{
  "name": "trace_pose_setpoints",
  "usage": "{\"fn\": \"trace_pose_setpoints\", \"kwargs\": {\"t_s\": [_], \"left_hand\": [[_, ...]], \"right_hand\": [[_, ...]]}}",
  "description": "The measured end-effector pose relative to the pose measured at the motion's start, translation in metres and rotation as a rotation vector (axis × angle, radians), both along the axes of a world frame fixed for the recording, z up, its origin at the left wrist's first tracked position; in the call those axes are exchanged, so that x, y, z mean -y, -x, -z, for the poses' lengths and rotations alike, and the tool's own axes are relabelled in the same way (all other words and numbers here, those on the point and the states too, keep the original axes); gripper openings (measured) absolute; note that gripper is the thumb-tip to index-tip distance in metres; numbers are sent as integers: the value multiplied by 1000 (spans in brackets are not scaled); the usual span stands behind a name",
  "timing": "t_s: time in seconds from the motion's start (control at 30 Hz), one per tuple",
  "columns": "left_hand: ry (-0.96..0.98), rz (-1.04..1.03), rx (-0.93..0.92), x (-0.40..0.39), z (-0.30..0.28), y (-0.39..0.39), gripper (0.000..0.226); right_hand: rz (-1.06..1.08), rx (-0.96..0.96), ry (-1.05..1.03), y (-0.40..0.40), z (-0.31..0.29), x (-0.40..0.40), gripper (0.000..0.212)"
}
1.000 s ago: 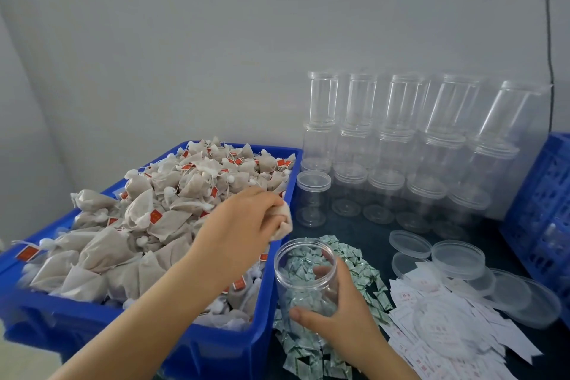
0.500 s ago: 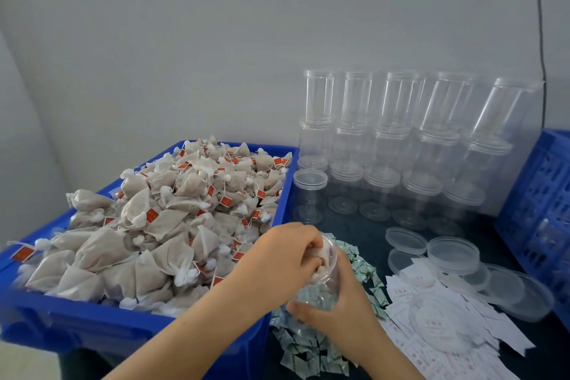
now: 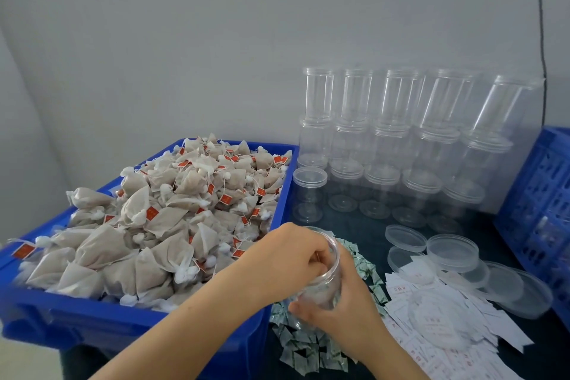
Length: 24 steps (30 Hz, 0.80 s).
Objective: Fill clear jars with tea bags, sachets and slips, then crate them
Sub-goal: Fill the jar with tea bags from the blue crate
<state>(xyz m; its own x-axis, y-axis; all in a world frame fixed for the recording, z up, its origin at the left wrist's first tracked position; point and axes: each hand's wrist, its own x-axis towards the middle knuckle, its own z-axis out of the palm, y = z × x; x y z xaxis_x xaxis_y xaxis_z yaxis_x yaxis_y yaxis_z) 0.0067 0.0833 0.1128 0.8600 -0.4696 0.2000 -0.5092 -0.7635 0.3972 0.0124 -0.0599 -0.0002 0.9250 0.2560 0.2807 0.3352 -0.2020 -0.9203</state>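
A clear jar [image 3: 330,284] stands tilted over a pile of green-and-white sachets [image 3: 308,348]. My right hand [image 3: 348,315] grips the jar's wall from the right and below. From the left, my left hand [image 3: 287,262] reaches over the jar with its curled fingers inside the mouth, on a tea bag [image 3: 319,295] that shows through the wall. At the left a blue bin [image 3: 282,207] is heaped with tea bags [image 3: 185,210] bearing red tags. White slips [image 3: 456,302] with red print lie to the right of the jar.
Several empty clear jars [image 3: 385,148] are stacked in rows against the back wall, one single jar [image 3: 309,191] in front of them. Loose clear lids [image 3: 452,251] lie behind and right of the slips. A blue slatted crate [image 3: 543,194] stands at the right edge.
My left hand carried tea bags from the bin to the jar and pushed its fingers into the mouth. My right hand kept hold of the jar, which now tilts leftwards.
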Motion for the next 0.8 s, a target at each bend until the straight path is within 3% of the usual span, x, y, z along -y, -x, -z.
{"fn": "trace_pose_setpoints", "kwargs": {"t_s": [0.23,0.53,0.67,0.8], "left_hand": [[65,12,53,-5,2,1,14],[254,-56,272,-33,1,-10,9],[207,-257,282,-58,19,-33,21],[37,-409,119,-74,48,-50,50]], "right_hand": [[18,30,-14,3,-3,-2,91],[82,-62,76,6,-1,0,100],[71,-110,49,8,-1,1,112],[52,-149,29,10,-2,3,124]]}}
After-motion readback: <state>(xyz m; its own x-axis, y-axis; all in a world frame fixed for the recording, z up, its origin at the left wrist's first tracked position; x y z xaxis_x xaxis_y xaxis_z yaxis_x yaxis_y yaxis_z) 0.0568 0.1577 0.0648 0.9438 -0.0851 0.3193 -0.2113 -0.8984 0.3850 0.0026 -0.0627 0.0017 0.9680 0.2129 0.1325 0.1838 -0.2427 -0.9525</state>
